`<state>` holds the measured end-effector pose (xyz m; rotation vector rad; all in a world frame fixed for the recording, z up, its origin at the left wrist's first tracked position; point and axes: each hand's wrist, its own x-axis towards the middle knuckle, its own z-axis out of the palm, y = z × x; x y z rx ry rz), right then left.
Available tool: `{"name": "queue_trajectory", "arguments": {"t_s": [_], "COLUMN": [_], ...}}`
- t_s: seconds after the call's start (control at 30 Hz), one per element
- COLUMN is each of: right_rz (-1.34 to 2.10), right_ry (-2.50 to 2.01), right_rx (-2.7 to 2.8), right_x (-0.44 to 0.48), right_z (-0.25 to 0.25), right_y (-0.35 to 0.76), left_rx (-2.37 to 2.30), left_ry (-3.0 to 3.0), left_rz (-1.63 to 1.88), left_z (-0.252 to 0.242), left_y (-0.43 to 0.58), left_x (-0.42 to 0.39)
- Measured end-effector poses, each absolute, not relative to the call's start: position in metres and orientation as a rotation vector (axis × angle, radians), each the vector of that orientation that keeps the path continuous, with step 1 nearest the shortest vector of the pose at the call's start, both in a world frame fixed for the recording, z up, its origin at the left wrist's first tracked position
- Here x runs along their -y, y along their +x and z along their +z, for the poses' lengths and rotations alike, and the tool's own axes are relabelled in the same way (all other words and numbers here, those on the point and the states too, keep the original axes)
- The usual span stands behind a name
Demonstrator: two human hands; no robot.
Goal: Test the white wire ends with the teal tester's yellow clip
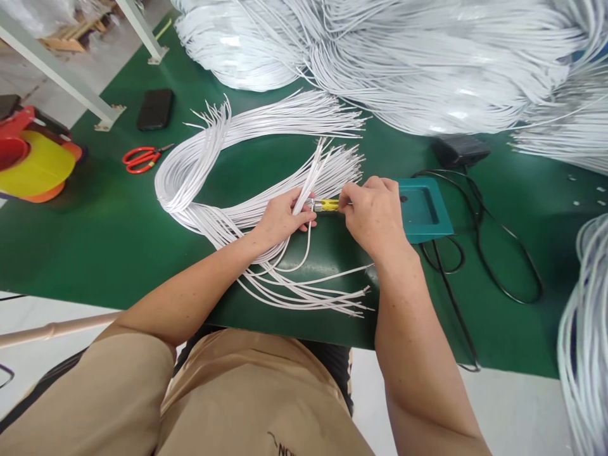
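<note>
White wires point(311, 180) pass through my left hand point(284, 218), whose fingers and thumb are closed around several of them. Between my two hands is a yellow tool with a metal tip point(327, 205), its tip close to one wire in my left fingers. My right hand point(373, 212) is pinched on the tool's other end, and the fingers partly hide it. Around my left hand lies a looped bundle of white wires point(178, 177), with cut ends fanning out to the right. More loose wire ends point(327, 297) lie below my hands, near the table's front edge.
A teal tray-like box point(441, 212) sits right of my right hand, beside a black adapter point(460, 151) and looping black cable point(503, 294). Large white wire heaps point(403, 63) fill the back. Red-handled scissors point(140, 159), a black phone-like object point(156, 109) and a yellow-red container point(40, 161) are left.
</note>
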<state>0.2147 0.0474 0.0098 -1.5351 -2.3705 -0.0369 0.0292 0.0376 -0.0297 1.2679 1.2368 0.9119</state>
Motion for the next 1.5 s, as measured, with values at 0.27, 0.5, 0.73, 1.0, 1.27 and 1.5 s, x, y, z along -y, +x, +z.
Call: {"name": "queue_trajectory", "arguments": {"t_s": [0.27, 0.5, 0.73, 1.0, 1.27, 1.5], "right_rz": [-0.312, -0.301, 0.192, 0.612, 1.241, 1.235], "right_ry": [-1.786, -1.816, -1.423, -0.993, -1.167, -1.365], "right_rx": [1.96, 1.919, 2.013, 2.8, 2.647, 1.509], "right_x": [-0.041, -0.044, -0.031, -0.001, 0.003, -0.032], "right_z": [0.005, -0.004, 0.023, 0.028, 0.028, 0.018], "right_y": [0.229, 0.232, 0.215, 0.164, 0.167, 0.192], "left_rx": [-1.222, -1.206, -1.209, -1.146, -1.129, -1.152], "left_ry": [1.245, 1.211, 1.218, 1.229, 1.122, 1.296], "left_rz": [0.894, 0.932, 0.975, 0.977, 0.908, 0.921], "left_z": [-0.029, -0.028, -0.021, -0.017, -0.015, -0.008], "left_y": [0.026, 0.018, 0.016, 0.011, 0.004, 0.009], "left_x": [-0.038, -0.037, -0.034, -0.035, -0.036, -0.03]}}
